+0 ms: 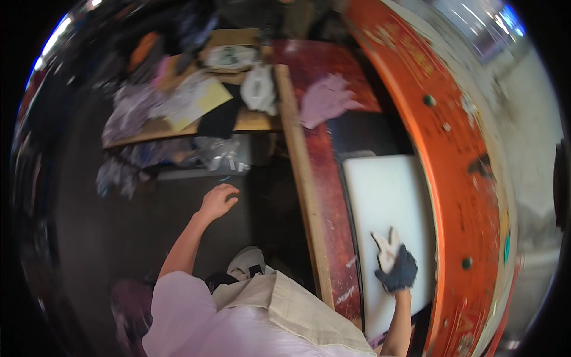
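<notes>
My left hand [219,201] is bare and hangs over the dark floor, short of the cluttered table. Its fingers are loosely curved with a gap to the thumb, and I see nothing in them. My right hand [397,262] wears a dark and off-white glove. It is over the lower part of a white, round-cornered board [386,190], with two pale fingers stretched apart in a V. Nothing held shows there, though blur hides fine detail. A pink glove-shaped piece [330,100] lies farther off on the red tabletop [324,172].
A wooden rail [300,190] edges the red tabletop. Along the right runs a worn orange machine beam [458,178]. On the table ahead [256,122] are plastic bags [134,113], a yellow sheet [205,104], black cloth [221,116] and a white package [258,89]. My shoe [247,262] shows below.
</notes>
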A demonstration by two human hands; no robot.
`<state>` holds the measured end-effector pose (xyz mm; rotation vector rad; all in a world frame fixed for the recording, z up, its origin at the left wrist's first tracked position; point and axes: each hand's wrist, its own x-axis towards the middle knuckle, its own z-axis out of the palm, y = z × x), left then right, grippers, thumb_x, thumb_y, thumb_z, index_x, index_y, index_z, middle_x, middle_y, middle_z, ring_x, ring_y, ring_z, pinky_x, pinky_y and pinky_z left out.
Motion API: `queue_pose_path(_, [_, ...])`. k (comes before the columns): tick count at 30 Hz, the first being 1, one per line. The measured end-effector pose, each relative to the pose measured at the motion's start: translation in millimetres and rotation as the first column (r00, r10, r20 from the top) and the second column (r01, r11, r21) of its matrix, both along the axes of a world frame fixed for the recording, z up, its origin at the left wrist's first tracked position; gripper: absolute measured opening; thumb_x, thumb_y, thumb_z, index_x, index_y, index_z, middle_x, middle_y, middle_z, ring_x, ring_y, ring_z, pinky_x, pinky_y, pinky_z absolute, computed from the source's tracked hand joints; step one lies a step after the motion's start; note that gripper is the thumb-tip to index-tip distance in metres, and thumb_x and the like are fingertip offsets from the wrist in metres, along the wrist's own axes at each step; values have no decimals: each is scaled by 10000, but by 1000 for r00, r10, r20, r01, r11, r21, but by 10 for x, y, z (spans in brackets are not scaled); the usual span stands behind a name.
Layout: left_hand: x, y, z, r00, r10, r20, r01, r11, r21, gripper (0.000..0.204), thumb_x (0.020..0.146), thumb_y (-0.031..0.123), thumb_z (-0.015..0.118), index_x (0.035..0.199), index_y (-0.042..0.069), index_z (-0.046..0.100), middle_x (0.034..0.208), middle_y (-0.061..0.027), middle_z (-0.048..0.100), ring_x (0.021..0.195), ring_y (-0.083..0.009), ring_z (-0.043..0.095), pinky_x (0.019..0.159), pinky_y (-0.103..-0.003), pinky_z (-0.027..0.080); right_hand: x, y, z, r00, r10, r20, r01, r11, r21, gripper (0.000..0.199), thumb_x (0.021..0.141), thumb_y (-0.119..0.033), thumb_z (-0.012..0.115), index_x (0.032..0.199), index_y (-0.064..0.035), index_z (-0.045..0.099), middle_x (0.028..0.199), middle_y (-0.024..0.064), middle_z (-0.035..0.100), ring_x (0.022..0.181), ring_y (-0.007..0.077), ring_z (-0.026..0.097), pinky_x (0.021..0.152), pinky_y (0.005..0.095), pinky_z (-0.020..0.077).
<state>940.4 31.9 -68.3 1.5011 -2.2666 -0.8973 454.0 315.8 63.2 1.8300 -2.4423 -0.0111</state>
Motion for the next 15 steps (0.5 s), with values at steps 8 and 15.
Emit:
queue_pose_path(8, [1419,950,-575,848,528,-49,-497,824,272,280,843,200,665,1076,45,680,1000,-105,704,919,-234,681,805,-337,529,-583,78,-200,492,-174,853,375,927,-27,840,674,-106,692,1425,47,349,1176,187,588,1005,289,611,832,372,521])
queue_pose_path(15, [2043,1515,-897,686,723,-80,-571,604,556,275,851,171,671,1083,21,663,850,-27,680,770,-127,636,683,-283,503,18,-372,95,-512,211,833,416,909,26,617,756,-415,738,1181,0,570,984,177,655,821,327,670,692,426,589])
